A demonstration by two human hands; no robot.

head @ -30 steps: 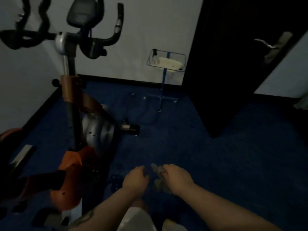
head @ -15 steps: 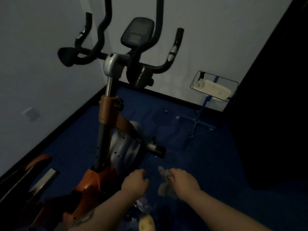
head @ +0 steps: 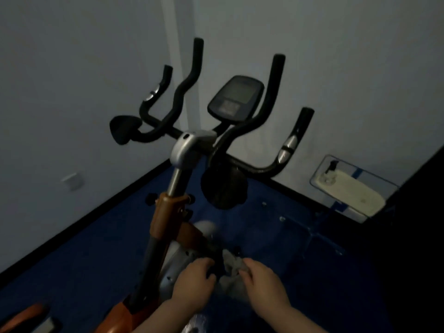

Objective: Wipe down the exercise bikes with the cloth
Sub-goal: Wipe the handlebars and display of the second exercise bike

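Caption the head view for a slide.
Both hands, left and right, bunch a grey cloth beside the orange bike, ready to wipe.

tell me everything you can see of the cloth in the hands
The cloth is a small pale grey rag, soft and crumpled into a loose bunch, not spread flat. It sits low in the view between both hands, in front of the exercise bike's lower frame. The right hand grips its right side with closed fingers; the left hand is closed at its left edge, though the dim light hides how much it holds. One end pokes up, the rest hangs below. It is not yet on the bike.
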